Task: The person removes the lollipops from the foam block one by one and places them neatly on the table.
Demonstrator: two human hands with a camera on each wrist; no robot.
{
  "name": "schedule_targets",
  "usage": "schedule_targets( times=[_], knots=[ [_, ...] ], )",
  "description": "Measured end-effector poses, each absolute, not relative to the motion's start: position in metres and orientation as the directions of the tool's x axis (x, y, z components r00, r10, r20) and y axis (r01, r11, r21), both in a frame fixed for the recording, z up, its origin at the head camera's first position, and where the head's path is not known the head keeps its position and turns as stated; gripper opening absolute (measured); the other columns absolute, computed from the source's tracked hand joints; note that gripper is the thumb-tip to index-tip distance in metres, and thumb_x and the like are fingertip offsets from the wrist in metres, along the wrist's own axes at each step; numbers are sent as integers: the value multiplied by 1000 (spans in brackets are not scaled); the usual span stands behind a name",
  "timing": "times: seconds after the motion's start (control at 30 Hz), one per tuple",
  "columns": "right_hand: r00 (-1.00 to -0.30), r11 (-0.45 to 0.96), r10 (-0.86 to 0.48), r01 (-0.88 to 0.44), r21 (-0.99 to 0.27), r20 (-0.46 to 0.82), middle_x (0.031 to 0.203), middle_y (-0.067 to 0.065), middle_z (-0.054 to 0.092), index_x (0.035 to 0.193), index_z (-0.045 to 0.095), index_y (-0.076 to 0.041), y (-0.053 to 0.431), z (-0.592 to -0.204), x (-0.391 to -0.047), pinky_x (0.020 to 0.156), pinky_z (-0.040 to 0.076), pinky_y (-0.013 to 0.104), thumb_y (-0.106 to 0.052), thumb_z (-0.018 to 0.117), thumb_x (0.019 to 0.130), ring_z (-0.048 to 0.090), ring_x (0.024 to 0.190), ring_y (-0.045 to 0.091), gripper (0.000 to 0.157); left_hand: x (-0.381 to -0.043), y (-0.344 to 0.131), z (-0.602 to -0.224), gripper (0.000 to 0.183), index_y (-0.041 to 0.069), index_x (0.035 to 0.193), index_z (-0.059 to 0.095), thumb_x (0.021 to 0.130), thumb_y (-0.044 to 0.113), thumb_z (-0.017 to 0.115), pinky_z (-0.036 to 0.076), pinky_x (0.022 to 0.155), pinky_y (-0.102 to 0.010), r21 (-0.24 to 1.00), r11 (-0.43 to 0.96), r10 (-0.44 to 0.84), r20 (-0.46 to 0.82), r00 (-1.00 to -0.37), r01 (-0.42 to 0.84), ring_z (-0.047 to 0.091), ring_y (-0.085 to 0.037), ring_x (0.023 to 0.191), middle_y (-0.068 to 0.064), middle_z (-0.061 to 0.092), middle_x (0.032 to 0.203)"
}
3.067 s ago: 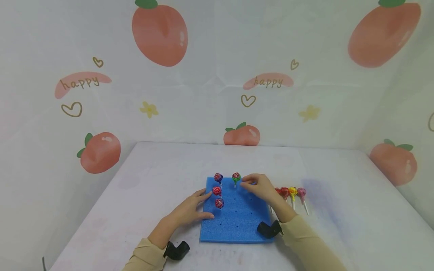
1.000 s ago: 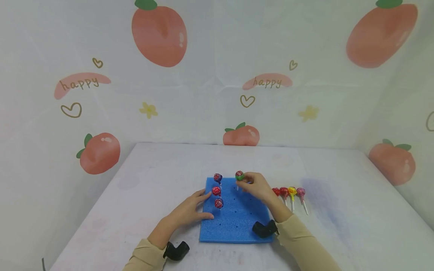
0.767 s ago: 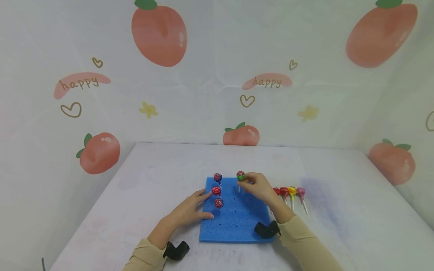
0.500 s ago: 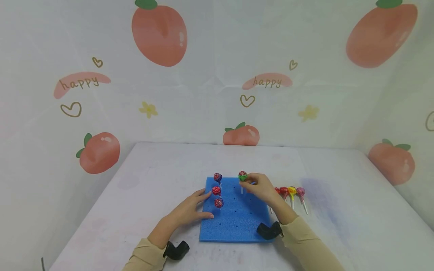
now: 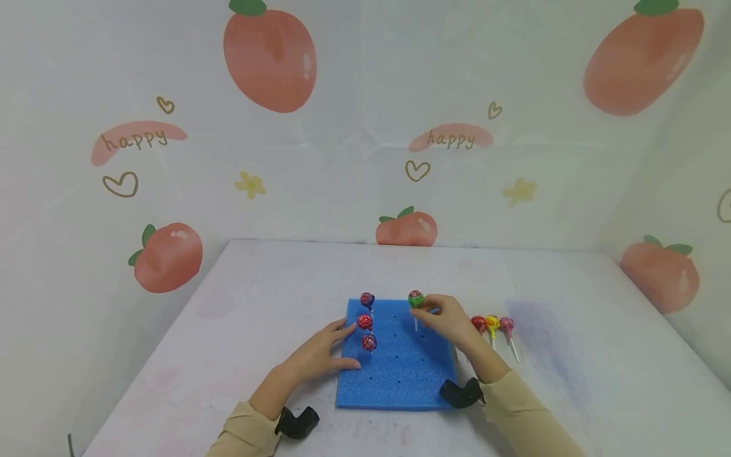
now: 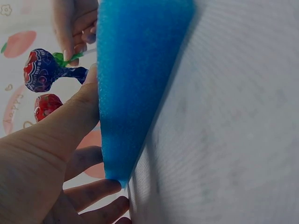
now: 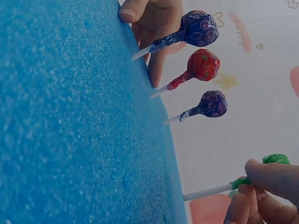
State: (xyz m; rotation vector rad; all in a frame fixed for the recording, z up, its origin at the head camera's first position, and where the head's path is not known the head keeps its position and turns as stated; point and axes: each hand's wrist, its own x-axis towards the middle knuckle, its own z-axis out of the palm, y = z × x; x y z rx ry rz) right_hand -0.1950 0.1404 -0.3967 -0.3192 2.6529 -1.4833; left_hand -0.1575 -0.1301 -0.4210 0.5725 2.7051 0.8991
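My right hand (image 5: 444, 315) pinches a green-wrapped lollipop (image 5: 415, 298) just below its head. Its white stick points down over the far part of a blue foam board (image 5: 381, 395); whether the tip touches the foam I cannot tell. Along the board's left side, three lollipops stand upright: a purple-blue one (image 5: 367, 299), a red one (image 5: 365, 322), and another purple-blue one (image 7: 200, 29) nearest me. My left hand (image 5: 321, 353) rests against the board's left edge with fingers fairly straight. In the left wrist view, the thumb (image 6: 77, 109) touches the foam.
Several small holes dot the board's surface. To the right of it lie a red lollipop (image 5: 479, 324), a yellow one (image 5: 493, 324) and a pink one (image 5: 507, 325) on the white table (image 5: 571, 406), partly behind my right forearm. A patterned cloth backdrop (image 5: 320, 158) rises behind.
My right hand took hold of the green lollipop, which stood in the board's far row, and has carried it to the right. The left hand has stayed still.
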Motion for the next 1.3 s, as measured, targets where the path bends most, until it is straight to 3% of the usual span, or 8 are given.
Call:
schedule_targets(
  times=[0.63, 1.3],
  knots=[
    [-980, 574, -195, -154, -804, 48, 81, 10, 66, 88, 65, 0, 164, -398, -184, 60, 48, 22, -22, 66, 86, 57, 72, 14, 22, -156, -130, -421, 77, 11, 142, 40, 79, 43, 71, 30, 108, -60, 618, 736, 426, -106, -899, 276, 29, -43, 138, -19, 30, 151],
    [-995, 588, -102, -73, -806, 16, 90, 12, 68, 93, 66, -1, 186, -396, -180, 57, 51, 22, -27, 67, 85, 61, 80, 15, 27, -157, -129, -421, 77, 11, 142, 40, 79, 43, 71, 31, 108, -59, 611, 743, 421, -110, -901, 272, 29, -42, 138, -19, 30, 151]
  ],
)
